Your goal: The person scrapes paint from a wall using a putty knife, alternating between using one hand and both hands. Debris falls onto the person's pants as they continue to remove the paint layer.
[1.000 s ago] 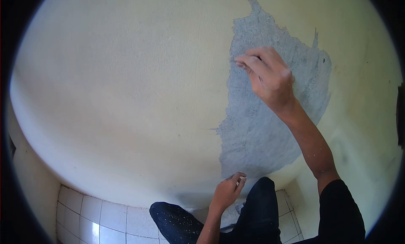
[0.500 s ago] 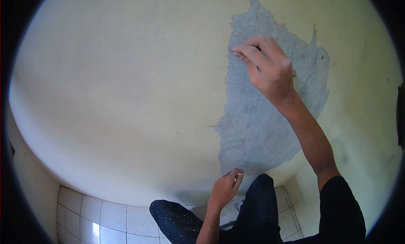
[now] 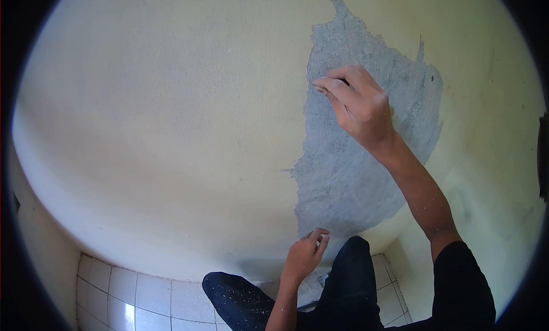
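Between the dark trousered knees (image 3: 355, 256), the left hand (image 3: 303, 258) is loosely curled, any contents unclear. Beyond, the right hand (image 3: 361, 108) pinches its fingertips together near the left edge of a grey patch (image 3: 349, 182) on the cream wall (image 3: 171, 131); whether that grip holds anything cannot be told.

Your bare, curled right hand (image 3: 363, 109) is raised, its thumb and fingertips drawn together and pointing left; your bare, pale-flecked right forearm (image 3: 420, 188) slants down to an elbow beside the black fabric sleeve (image 3: 463, 288). Your bare, loosely bent left hand (image 3: 303, 258) sits lower, between your knees, above a steep bare left forearm (image 3: 286, 305).
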The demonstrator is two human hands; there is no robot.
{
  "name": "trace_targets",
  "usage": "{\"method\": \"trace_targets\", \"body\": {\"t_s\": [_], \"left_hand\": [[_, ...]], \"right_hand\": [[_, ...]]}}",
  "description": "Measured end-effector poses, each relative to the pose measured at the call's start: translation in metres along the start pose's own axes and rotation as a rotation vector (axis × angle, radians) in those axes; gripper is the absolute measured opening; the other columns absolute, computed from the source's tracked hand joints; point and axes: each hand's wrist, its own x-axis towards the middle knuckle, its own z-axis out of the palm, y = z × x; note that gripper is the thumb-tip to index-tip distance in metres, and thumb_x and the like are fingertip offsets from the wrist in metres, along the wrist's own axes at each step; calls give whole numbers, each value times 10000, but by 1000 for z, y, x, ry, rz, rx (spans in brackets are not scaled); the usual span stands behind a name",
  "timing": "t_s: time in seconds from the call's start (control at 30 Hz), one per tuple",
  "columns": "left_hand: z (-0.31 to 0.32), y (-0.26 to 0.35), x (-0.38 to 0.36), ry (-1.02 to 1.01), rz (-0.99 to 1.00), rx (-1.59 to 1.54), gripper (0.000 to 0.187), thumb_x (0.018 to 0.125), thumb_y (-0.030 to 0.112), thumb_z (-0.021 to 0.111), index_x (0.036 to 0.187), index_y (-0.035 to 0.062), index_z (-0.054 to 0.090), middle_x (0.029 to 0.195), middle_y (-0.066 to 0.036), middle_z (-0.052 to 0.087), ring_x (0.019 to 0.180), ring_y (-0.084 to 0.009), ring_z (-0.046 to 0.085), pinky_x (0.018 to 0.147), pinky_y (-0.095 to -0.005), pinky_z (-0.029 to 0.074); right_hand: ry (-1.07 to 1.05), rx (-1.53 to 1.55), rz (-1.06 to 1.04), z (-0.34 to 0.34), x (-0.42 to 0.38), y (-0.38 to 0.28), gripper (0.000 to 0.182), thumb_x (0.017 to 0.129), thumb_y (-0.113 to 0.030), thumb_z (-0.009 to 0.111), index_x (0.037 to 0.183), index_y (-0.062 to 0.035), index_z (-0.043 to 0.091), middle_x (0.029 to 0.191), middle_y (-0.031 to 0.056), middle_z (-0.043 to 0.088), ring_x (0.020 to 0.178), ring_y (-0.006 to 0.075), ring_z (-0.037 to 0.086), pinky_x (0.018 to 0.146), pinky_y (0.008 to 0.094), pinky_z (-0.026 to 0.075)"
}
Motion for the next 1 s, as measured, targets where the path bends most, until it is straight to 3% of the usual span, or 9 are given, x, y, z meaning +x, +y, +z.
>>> {"method": "trace_targets", "body": {"t_s": [0.5,1.0], "left_hand": [[1,0,-2,3,11,9,273,1056,284,554,1202,82,665,934,-144,761,808,-303,743,772,-405,550],[-1,-14,7,11,-29,-3,270,1056,286,552,1191,81,665,925,-140,761,812,-304,742,779,-409,550]], "right_hand": [[-80,-40,-13,-2,-1,5,136,809,32,780,925,-24,738,883,62,661,821,206,666,662,303,594],[-19,-6,14,0,-3,3,206,761,76,775,941,-16,736,890,77,657,818,221,656,651,321,582]]}}
